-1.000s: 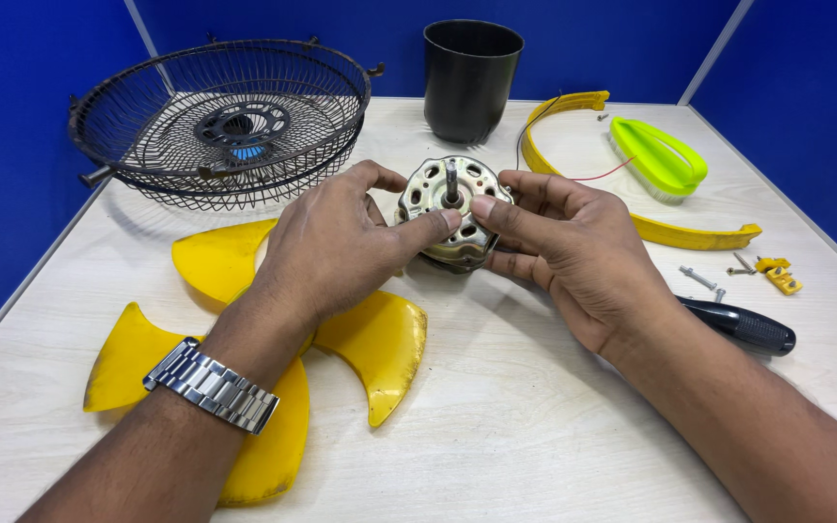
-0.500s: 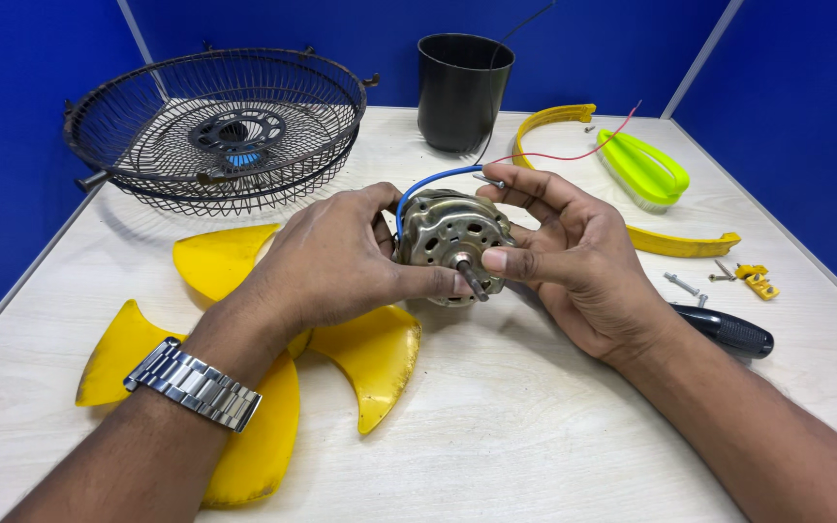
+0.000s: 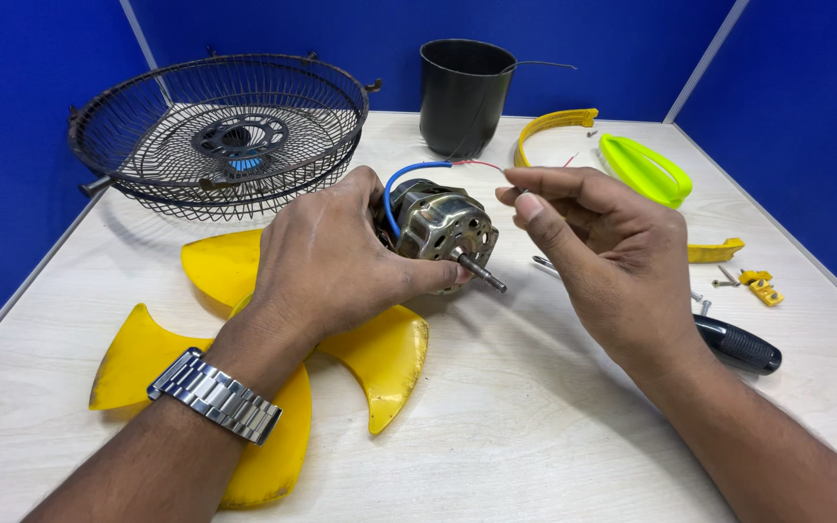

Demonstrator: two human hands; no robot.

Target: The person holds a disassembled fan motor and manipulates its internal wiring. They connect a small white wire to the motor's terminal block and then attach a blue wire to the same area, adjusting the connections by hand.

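Left hand (image 3: 326,257) wrapped around the fan motor (image 3: 443,228), grip closed on its casing, holding it just above the bench (image 3: 535,426); shaft (image 3: 481,271) pointed down toward the right. Right hand (image 3: 612,252) beside it, thumb and forefinger pinched shut on the thin wires (image 3: 438,167) that arced up from the motor, blue and red. Yellow fan blade (image 3: 244,387) lay flat under the left wrist. Wire guard (image 3: 220,131) at rear left, black cup-shaped housing (image 3: 462,92) behind the motor. Screwdriver (image 3: 738,344) lay right of the right hand, with small screws (image 3: 726,283) near.
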